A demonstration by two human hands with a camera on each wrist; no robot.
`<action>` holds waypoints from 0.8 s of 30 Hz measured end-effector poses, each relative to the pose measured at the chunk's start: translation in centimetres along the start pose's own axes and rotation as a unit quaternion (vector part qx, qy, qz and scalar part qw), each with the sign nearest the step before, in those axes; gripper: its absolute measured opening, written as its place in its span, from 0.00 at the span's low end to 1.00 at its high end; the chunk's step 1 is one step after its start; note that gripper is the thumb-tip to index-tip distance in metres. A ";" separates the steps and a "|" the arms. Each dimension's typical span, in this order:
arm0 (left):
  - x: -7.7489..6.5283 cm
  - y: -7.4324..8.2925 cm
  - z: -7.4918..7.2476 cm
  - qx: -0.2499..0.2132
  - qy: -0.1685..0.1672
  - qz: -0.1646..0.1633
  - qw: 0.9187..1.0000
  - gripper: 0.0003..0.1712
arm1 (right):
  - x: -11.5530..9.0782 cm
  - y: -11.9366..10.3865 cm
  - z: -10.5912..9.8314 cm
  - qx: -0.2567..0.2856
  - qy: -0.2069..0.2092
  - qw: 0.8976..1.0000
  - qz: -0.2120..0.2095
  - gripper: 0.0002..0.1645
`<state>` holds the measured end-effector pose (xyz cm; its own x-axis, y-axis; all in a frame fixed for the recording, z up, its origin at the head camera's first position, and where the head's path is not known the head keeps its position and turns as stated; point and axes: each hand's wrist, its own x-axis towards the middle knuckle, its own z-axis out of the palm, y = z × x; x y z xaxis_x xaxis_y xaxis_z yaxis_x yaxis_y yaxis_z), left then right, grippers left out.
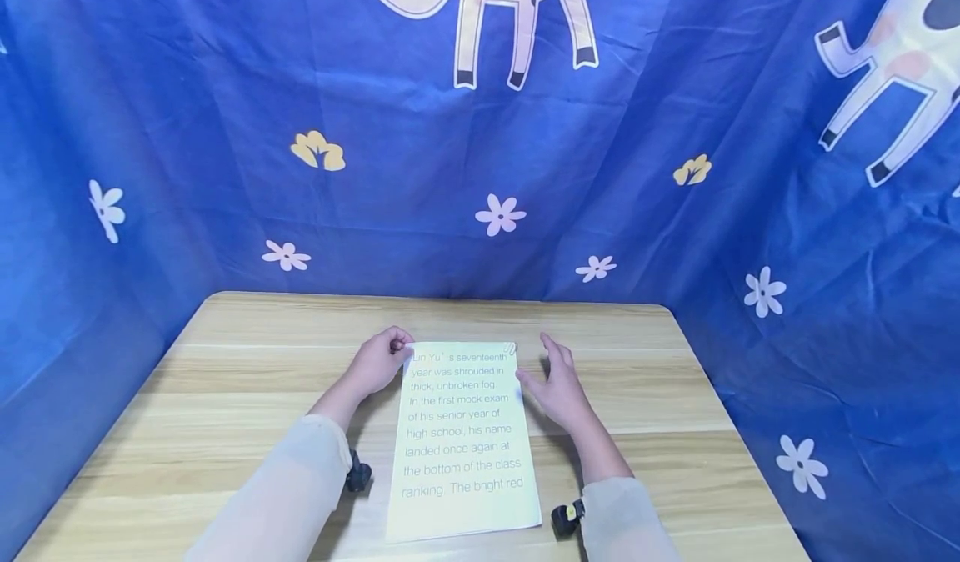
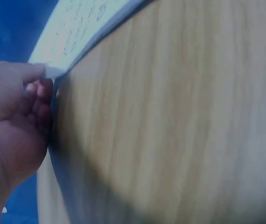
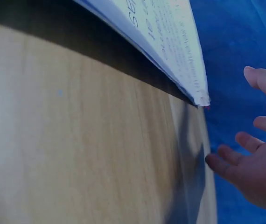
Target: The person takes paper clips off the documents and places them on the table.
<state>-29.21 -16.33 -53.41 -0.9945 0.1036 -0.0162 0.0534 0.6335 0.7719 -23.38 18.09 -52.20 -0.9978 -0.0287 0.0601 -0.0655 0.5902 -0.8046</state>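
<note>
A stack of printed paper sheets [image 1: 461, 437] lies on the wooden table with its text facing me. Near its top right corner sits a paper clip [image 1: 511, 348]. My left hand [image 1: 381, 360] pinches the top left corner of the sheets between thumb and curled fingers; the left wrist view shows the thumb on the corner [image 2: 53, 70]. Beside the right edge, my right hand [image 1: 557, 387] holds nothing, its fingers spread. In the right wrist view, that hand [image 3: 259, 149] stands apart from the sheets' clipped corner [image 3: 202, 100].
The wooden table [image 1: 247, 395] extends on both sides of the paper. A blue curtain [image 1: 405, 212] with cows and flowers hangs behind it and along both sides. A small dark camera sits at each wrist, the left one [image 1: 358, 472] and the right one [image 1: 566, 519].
</note>
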 end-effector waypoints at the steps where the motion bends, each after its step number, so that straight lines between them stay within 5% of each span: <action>1: 0.0 -0.3 -0.1 -0.012 0.000 -0.002 1.000 0.08 | 0.3 0.1 0.1 0.004 -0.001 1.000 -0.001 0.55; 7: -0.2 -0.9 -0.5 -0.054 -0.012 -0.014 0.998 0.09 | 2.1 0.6 1.1 0.064 -0.006 0.998 0.000 0.49; 14: -0.4 -0.9 -0.8 -0.063 -0.025 -0.018 0.998 0.10 | 4.1 1.2 2.1 0.172 -0.020 0.984 0.039 0.45; 24: -0.4 -0.9 -0.6 -0.092 -0.026 -0.022 0.995 0.10 | 5.2 1.6 2.9 0.218 -0.012 0.974 0.057 0.34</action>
<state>-28.96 -17.42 -53.68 -0.9893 0.1207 -0.0815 -0.0124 0.4879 0.8728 -28.74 16.54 -54.83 -0.9985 -0.0060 -0.0536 0.0514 0.1924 -0.9800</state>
